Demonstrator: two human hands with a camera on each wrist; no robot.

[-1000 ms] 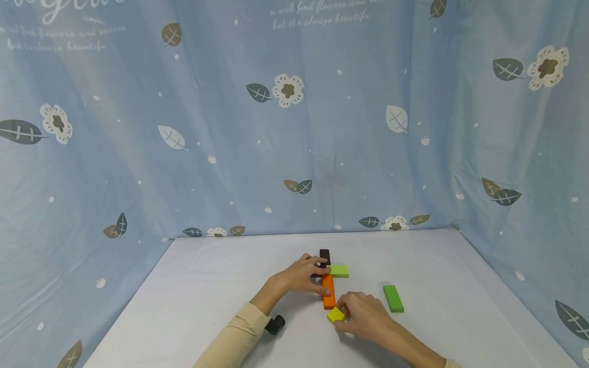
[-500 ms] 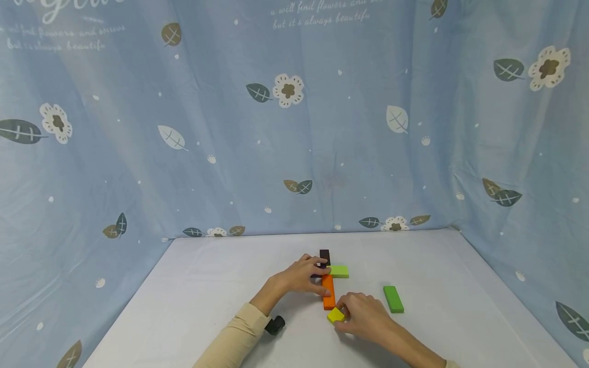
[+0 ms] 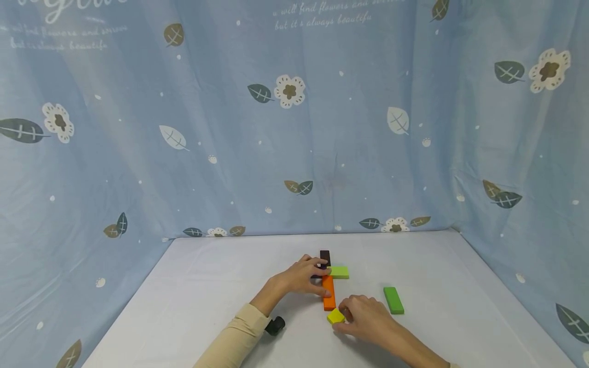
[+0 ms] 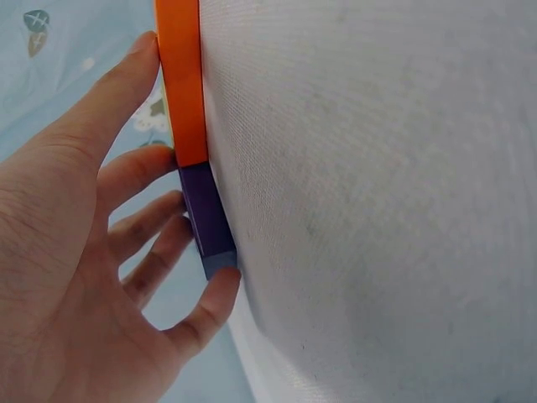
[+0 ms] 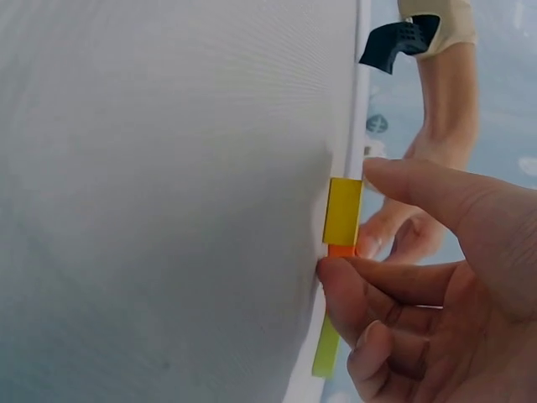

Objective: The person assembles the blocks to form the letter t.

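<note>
In the head view my left hand (image 3: 301,277) lies over a row of blocks. Its thumb touches the orange block (image 3: 329,299). In the left wrist view its little finger rests at the end of a dark purple block (image 4: 204,210) that meets the orange one. My right hand (image 3: 368,318) is beside a small yellow block (image 3: 336,316), near the orange block's front end. Thumb and index finger stand loosely around the yellow block; the right wrist view shows a slight gap at the index fingertip. A lime block (image 3: 339,272) and a black block (image 3: 324,256) adjoin the row.
A green block (image 3: 393,300) lies apart, right of the right hand, on the white table (image 3: 221,276). A black device (image 3: 276,325) sits at the left sleeve cuff. Behind the table hangs a blue patterned curtain (image 3: 221,184).
My right hand has shifted very slightly right and towards me, its index finger easing off the yellow block. The left hand and the blocks stay in place.
</note>
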